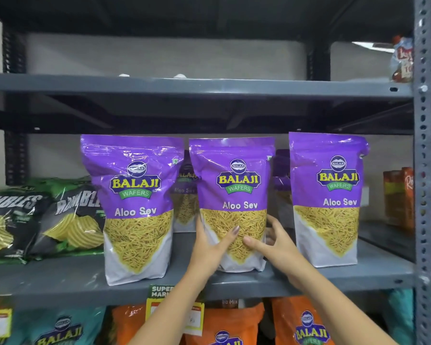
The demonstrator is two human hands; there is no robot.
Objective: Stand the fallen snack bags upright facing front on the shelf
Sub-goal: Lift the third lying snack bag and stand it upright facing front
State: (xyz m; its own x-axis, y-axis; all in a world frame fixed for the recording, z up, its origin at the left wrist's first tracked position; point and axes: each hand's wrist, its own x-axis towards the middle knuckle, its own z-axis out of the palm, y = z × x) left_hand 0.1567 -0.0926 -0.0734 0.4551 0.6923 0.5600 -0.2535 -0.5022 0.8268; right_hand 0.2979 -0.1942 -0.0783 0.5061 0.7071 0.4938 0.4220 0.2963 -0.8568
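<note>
Three purple Balaji Aloo Sev bags stand upright, fronts forward, on the middle grey shelf (60,277). The middle bag (233,185) is gripped low down from both sides: my left hand (210,247) wraps its lower left with the thumb across the front, and my right hand (271,241) holds its lower right edge. The left bag (135,195) and the right bag (327,192) stand free on either side. Two more purple bags (184,195) stand partly hidden behind the front row.
Black and green Rumbles chip bags (67,220) lean at the shelf's left. Orange packs (398,197) stand at the far right by the perforated upright (428,170). Orange and teal bags (234,324) fill the shelf below, with price tags (159,295) on the edge.
</note>
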